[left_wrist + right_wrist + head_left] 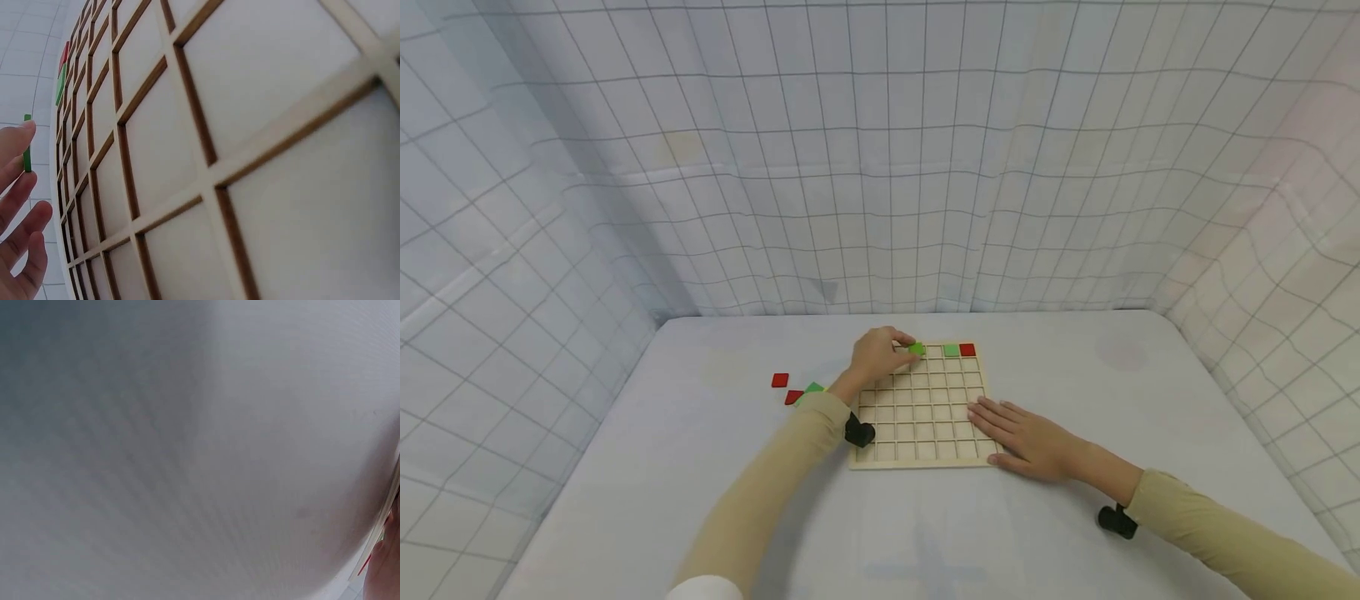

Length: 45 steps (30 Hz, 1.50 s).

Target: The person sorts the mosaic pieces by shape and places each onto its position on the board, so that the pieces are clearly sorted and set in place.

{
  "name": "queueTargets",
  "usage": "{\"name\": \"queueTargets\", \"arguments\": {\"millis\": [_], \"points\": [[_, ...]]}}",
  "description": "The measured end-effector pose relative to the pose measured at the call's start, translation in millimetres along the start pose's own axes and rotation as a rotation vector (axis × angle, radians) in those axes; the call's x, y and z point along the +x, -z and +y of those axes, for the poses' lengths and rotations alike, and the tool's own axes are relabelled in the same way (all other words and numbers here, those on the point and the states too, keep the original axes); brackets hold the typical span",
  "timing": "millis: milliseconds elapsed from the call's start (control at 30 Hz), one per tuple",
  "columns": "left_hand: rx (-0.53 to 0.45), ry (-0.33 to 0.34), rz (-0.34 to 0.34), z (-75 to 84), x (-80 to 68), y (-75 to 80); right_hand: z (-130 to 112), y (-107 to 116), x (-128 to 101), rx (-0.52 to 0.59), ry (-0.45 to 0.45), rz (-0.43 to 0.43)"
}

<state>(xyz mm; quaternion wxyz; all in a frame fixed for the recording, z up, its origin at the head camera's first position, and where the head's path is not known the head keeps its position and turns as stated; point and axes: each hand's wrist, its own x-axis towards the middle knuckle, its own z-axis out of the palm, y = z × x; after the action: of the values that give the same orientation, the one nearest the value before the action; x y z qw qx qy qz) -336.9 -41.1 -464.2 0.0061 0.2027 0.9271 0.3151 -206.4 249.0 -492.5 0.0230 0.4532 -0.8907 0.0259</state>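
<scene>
A pale wooden grid board (pixel 925 462) lies on the table, divided into square compartments by raised strips. My left hand (pixel 878 354) pinches a green square tile (pixel 917 349) between thumb and fingers over the board's far row. In the left wrist view the tile (pixel 27 144) appears edge-on, raised above the board. My right hand (pixel 1026 437) lies flat with straight fingers on the board's right edge near the front corner. At the far right of the back row sit a light green tile (pixel 951 351) and a red tile (pixel 967 350), side by side.
Left of the board lie a single red tile (pixel 780 380), another red tile (pixel 793 397) and a green tile (pixel 814 387), partly hidden by the left forearm. A white cloth covers the table (pixel 700 467). Checked curtains (pixel 917 208) stand behind and at both sides.
</scene>
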Motion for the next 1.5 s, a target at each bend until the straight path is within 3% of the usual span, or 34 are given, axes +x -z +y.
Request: {"name": "queueTargets", "arguments": {"millis": [300,700,1100,1300,1500], "points": [[-0.001,0.035,-0.013,8.3,5.8,-9.5,1.6,-2.2,0.0,0.0,-0.006,-0.002],[0.053,0.014,-0.018,11.6,20.0,-16.4,1.1,-2.1,0.4,-0.015,-0.014,-0.016],[0.06,-0.007,0.0,10.6,22.9,-25.1,0.6,-1.1,0.2,-0.024,-0.001,0.015],[0.067,-0.038,0.016,9.8,26.3,-28.7,1.3,-2.9,0.4,-0.001,-0.018,-0.017],[0.068,-0.024,0.004,13.9,25.1,-27.7,0.9,-1.5,0.2,-0.013,-0.02,-0.027]]}}
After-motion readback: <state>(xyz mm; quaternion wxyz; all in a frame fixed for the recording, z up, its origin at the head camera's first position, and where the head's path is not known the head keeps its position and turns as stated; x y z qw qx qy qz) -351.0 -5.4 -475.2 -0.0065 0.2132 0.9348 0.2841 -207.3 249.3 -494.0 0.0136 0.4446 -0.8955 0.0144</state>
